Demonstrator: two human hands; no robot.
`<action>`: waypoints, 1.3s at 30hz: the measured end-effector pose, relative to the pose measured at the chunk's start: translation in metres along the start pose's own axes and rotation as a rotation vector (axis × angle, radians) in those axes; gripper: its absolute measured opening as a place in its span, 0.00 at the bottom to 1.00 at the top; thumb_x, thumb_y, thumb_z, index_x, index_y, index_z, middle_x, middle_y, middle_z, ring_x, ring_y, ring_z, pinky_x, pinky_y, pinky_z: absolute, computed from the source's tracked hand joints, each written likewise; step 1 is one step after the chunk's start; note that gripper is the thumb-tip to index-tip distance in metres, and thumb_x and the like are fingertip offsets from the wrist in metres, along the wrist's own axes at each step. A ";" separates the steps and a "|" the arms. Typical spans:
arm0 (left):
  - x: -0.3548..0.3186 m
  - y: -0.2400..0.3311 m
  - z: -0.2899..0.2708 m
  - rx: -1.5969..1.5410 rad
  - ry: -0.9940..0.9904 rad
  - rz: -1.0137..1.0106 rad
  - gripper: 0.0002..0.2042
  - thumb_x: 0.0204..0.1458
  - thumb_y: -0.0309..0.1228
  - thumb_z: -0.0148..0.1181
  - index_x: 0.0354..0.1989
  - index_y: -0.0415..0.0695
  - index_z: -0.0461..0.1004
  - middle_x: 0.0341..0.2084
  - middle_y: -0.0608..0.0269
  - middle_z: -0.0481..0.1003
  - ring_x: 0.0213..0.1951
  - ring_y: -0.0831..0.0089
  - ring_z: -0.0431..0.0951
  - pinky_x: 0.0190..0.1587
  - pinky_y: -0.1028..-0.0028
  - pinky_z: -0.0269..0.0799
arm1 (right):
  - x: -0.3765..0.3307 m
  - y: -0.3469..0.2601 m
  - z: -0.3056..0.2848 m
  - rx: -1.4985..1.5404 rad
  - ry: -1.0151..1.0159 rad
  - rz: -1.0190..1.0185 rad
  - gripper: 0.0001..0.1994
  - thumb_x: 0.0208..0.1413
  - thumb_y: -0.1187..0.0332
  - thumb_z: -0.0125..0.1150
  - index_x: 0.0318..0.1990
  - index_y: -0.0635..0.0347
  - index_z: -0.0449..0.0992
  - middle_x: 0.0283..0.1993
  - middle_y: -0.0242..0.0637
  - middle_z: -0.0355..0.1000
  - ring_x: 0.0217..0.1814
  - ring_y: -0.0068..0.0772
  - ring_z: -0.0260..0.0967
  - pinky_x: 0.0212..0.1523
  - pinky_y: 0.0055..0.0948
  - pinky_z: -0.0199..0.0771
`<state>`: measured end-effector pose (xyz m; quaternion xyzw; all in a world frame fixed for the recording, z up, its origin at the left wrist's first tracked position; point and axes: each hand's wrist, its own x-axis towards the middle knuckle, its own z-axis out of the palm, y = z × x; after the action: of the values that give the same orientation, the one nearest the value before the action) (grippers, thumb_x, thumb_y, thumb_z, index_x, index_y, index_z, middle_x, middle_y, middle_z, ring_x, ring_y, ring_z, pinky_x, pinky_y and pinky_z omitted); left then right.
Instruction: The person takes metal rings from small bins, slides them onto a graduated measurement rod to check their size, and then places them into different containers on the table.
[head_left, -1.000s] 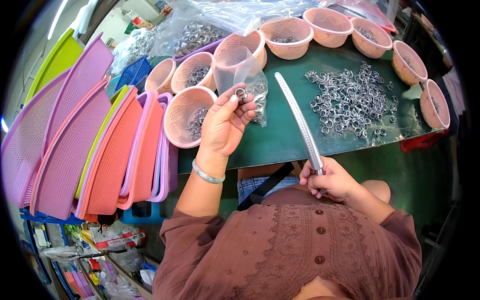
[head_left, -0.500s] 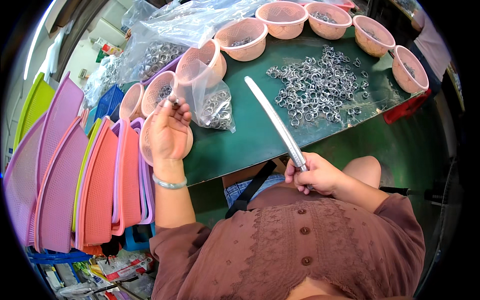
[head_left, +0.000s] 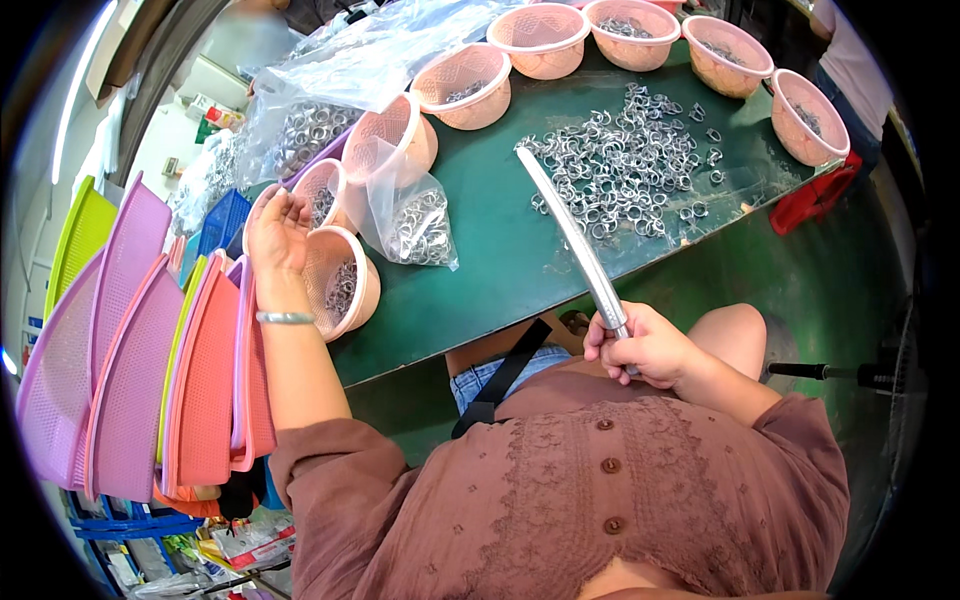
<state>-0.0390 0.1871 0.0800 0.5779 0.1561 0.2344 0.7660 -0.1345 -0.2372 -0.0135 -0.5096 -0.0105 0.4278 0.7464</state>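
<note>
My right hand (head_left: 645,345) is closed round the handle of a ring mandrel (head_left: 573,230), a tapered silver metal rod. It slants up and away over the green table (head_left: 470,290), its narrow end beside a heap of loose silver rings (head_left: 630,165). Out at the left, my left hand (head_left: 278,232) is raised over a small pink basket that it mostly covers. Its fingers are curled in, and whatever is between them cannot be made out. Close by stands a pink basket (head_left: 368,300) with rings inside.
More pink baskets (head_left: 540,65) curve along the table's far edge, several holding rings. A clear bag of rings (head_left: 425,225) lies at centre left, with a larger plastic bag (head_left: 315,125) behind. Stacked colourful baskets (head_left: 205,380) stand left. A red stool (head_left: 815,195) is at the right.
My left hand has moved left, away from the near basket, which now shows its rings. The ring at its fingertips is no longer visible. The mandrel has shifted slightly right in view.
</note>
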 end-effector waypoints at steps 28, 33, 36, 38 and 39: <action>0.082 -0.010 -0.051 0.501 -0.013 -0.033 0.09 0.46 0.23 0.51 0.37 0.39 0.72 0.21 0.65 0.70 0.21 0.79 0.67 0.20 0.83 0.60 | -0.069 -0.073 0.013 -1.312 0.186 -0.689 0.07 0.41 0.79 0.49 0.31 0.65 0.63 0.24 0.45 0.66 0.24 0.46 0.66 0.24 0.37 0.64; -0.013 0.001 -0.002 0.776 -0.186 0.317 0.14 0.49 0.26 0.52 0.45 0.35 0.68 0.38 0.58 0.70 0.33 0.76 0.69 0.35 0.81 0.67 | -0.107 -0.133 0.088 -1.796 0.015 -0.880 0.08 0.40 0.77 0.50 0.32 0.64 0.64 0.24 0.49 0.66 0.27 0.52 0.65 0.26 0.41 0.65; -0.068 -0.006 0.048 0.897 -0.319 0.535 0.13 0.48 0.24 0.53 0.43 0.36 0.69 0.40 0.57 0.69 0.35 0.75 0.69 0.35 0.81 0.67 | -0.128 -0.131 0.105 -1.962 -0.007 -0.976 0.10 0.40 0.77 0.51 0.33 0.64 0.64 0.25 0.48 0.66 0.27 0.51 0.65 0.26 0.40 0.66; -0.100 -0.017 0.046 0.933 -0.356 0.613 0.12 0.47 0.23 0.53 0.41 0.37 0.70 0.40 0.57 0.68 0.36 0.75 0.69 0.35 0.81 0.67 | -0.120 -0.131 0.113 -2.005 -0.066 -1.008 0.10 0.40 0.77 0.51 0.34 0.64 0.64 0.25 0.48 0.66 0.27 0.51 0.66 0.26 0.40 0.66; -0.113 -0.023 0.045 0.951 -0.377 0.635 0.11 0.47 0.23 0.54 0.40 0.38 0.70 0.41 0.57 0.68 0.36 0.75 0.69 0.36 0.80 0.67 | -0.119 -0.131 0.115 -2.013 -0.082 -1.018 0.11 0.40 0.77 0.51 0.35 0.64 0.64 0.25 0.48 0.66 0.27 0.50 0.66 0.26 0.40 0.66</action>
<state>-0.1071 0.0842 0.0669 0.9070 -0.0747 0.2497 0.3307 -0.1795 -0.2431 0.1922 -0.8013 -0.5816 -0.1130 0.0827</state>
